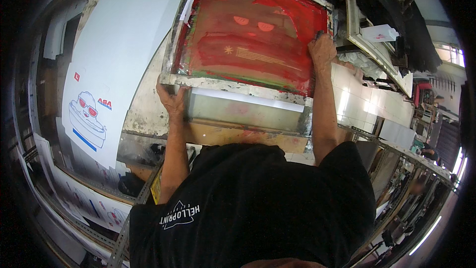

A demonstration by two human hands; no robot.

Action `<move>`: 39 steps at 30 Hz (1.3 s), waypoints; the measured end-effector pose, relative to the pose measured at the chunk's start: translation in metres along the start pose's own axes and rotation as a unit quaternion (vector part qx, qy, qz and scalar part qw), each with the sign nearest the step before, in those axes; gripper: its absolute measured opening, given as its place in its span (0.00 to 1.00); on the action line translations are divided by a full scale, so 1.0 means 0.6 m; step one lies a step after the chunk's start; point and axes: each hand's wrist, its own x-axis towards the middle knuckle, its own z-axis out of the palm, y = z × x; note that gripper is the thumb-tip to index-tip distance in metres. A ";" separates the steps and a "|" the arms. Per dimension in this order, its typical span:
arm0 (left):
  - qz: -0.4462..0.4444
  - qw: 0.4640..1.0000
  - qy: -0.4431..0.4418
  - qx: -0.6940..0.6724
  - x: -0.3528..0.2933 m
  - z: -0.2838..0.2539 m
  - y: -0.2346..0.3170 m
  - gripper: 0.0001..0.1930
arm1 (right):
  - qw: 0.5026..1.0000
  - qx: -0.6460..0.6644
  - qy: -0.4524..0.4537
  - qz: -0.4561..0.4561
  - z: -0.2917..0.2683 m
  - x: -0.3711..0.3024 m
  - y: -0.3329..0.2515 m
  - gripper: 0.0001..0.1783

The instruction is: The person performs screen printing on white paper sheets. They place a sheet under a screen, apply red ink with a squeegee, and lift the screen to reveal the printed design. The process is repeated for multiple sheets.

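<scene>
A screen printing frame (pixel 243 85) lies in front of me, its mesh (pixel 213 25) smeared with wet red ink, through which stencil shapes show paler. At its near left corner is my left hand (pixel 173 100), thumb and fingers apart around the frame's edge. My right hand (pixel 323 49) is closed in a fist at the frame's right side; a dark bit sticks out above the fingers, too hidden to name. Below the frame's near edge the white margin of a sheet (pixel 248 100) shows on the printing bed (pixel 238 114).
To the left lies a large white sheet (pixel 126 34) printed with a figure in red sunglasses. More printed sheets (pixel 94 198) sit on a rack at the lower left. A wooden frame (pixel 354 25) with a white carton (pixel 379 33) stands at right, near metal shelving (pixel 396 151).
</scene>
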 end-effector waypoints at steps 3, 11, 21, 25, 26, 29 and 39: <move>-0.010 1.000 0.002 0.001 0.001 0.004 0.008 0.46 | 1.000 -0.001 0.021 -0.017 0.003 0.001 -0.004 0.15; 0.005 1.000 -0.003 0.028 -0.001 -0.002 0.003 0.45 | 0.998 -0.005 -0.052 -0.026 -0.011 0.007 -0.034 0.21; -0.002 0.999 0.006 0.040 0.000 -0.002 -0.004 0.46 | 0.995 0.060 -0.049 -0.061 -0.025 0.009 -0.107 0.26; -0.010 0.999 0.009 0.030 0.002 0.002 0.004 0.47 | 0.991 0.082 -0.031 -0.105 -0.005 0.008 -0.156 0.23; -0.016 1.000 0.013 0.024 0.001 0.003 0.008 0.48 | 0.985 0.113 -0.042 -0.126 -0.017 0.005 -0.177 0.22; 0.007 1.000 0.023 0.014 0.001 0.006 0.006 0.48 | 0.964 0.160 -0.077 -0.197 -0.044 -0.006 -0.241 0.20; 0.039 0.994 0.035 0.097 0.000 0.005 0.026 0.47 | 0.900 0.219 -0.115 -0.360 -0.067 -0.061 -0.380 0.17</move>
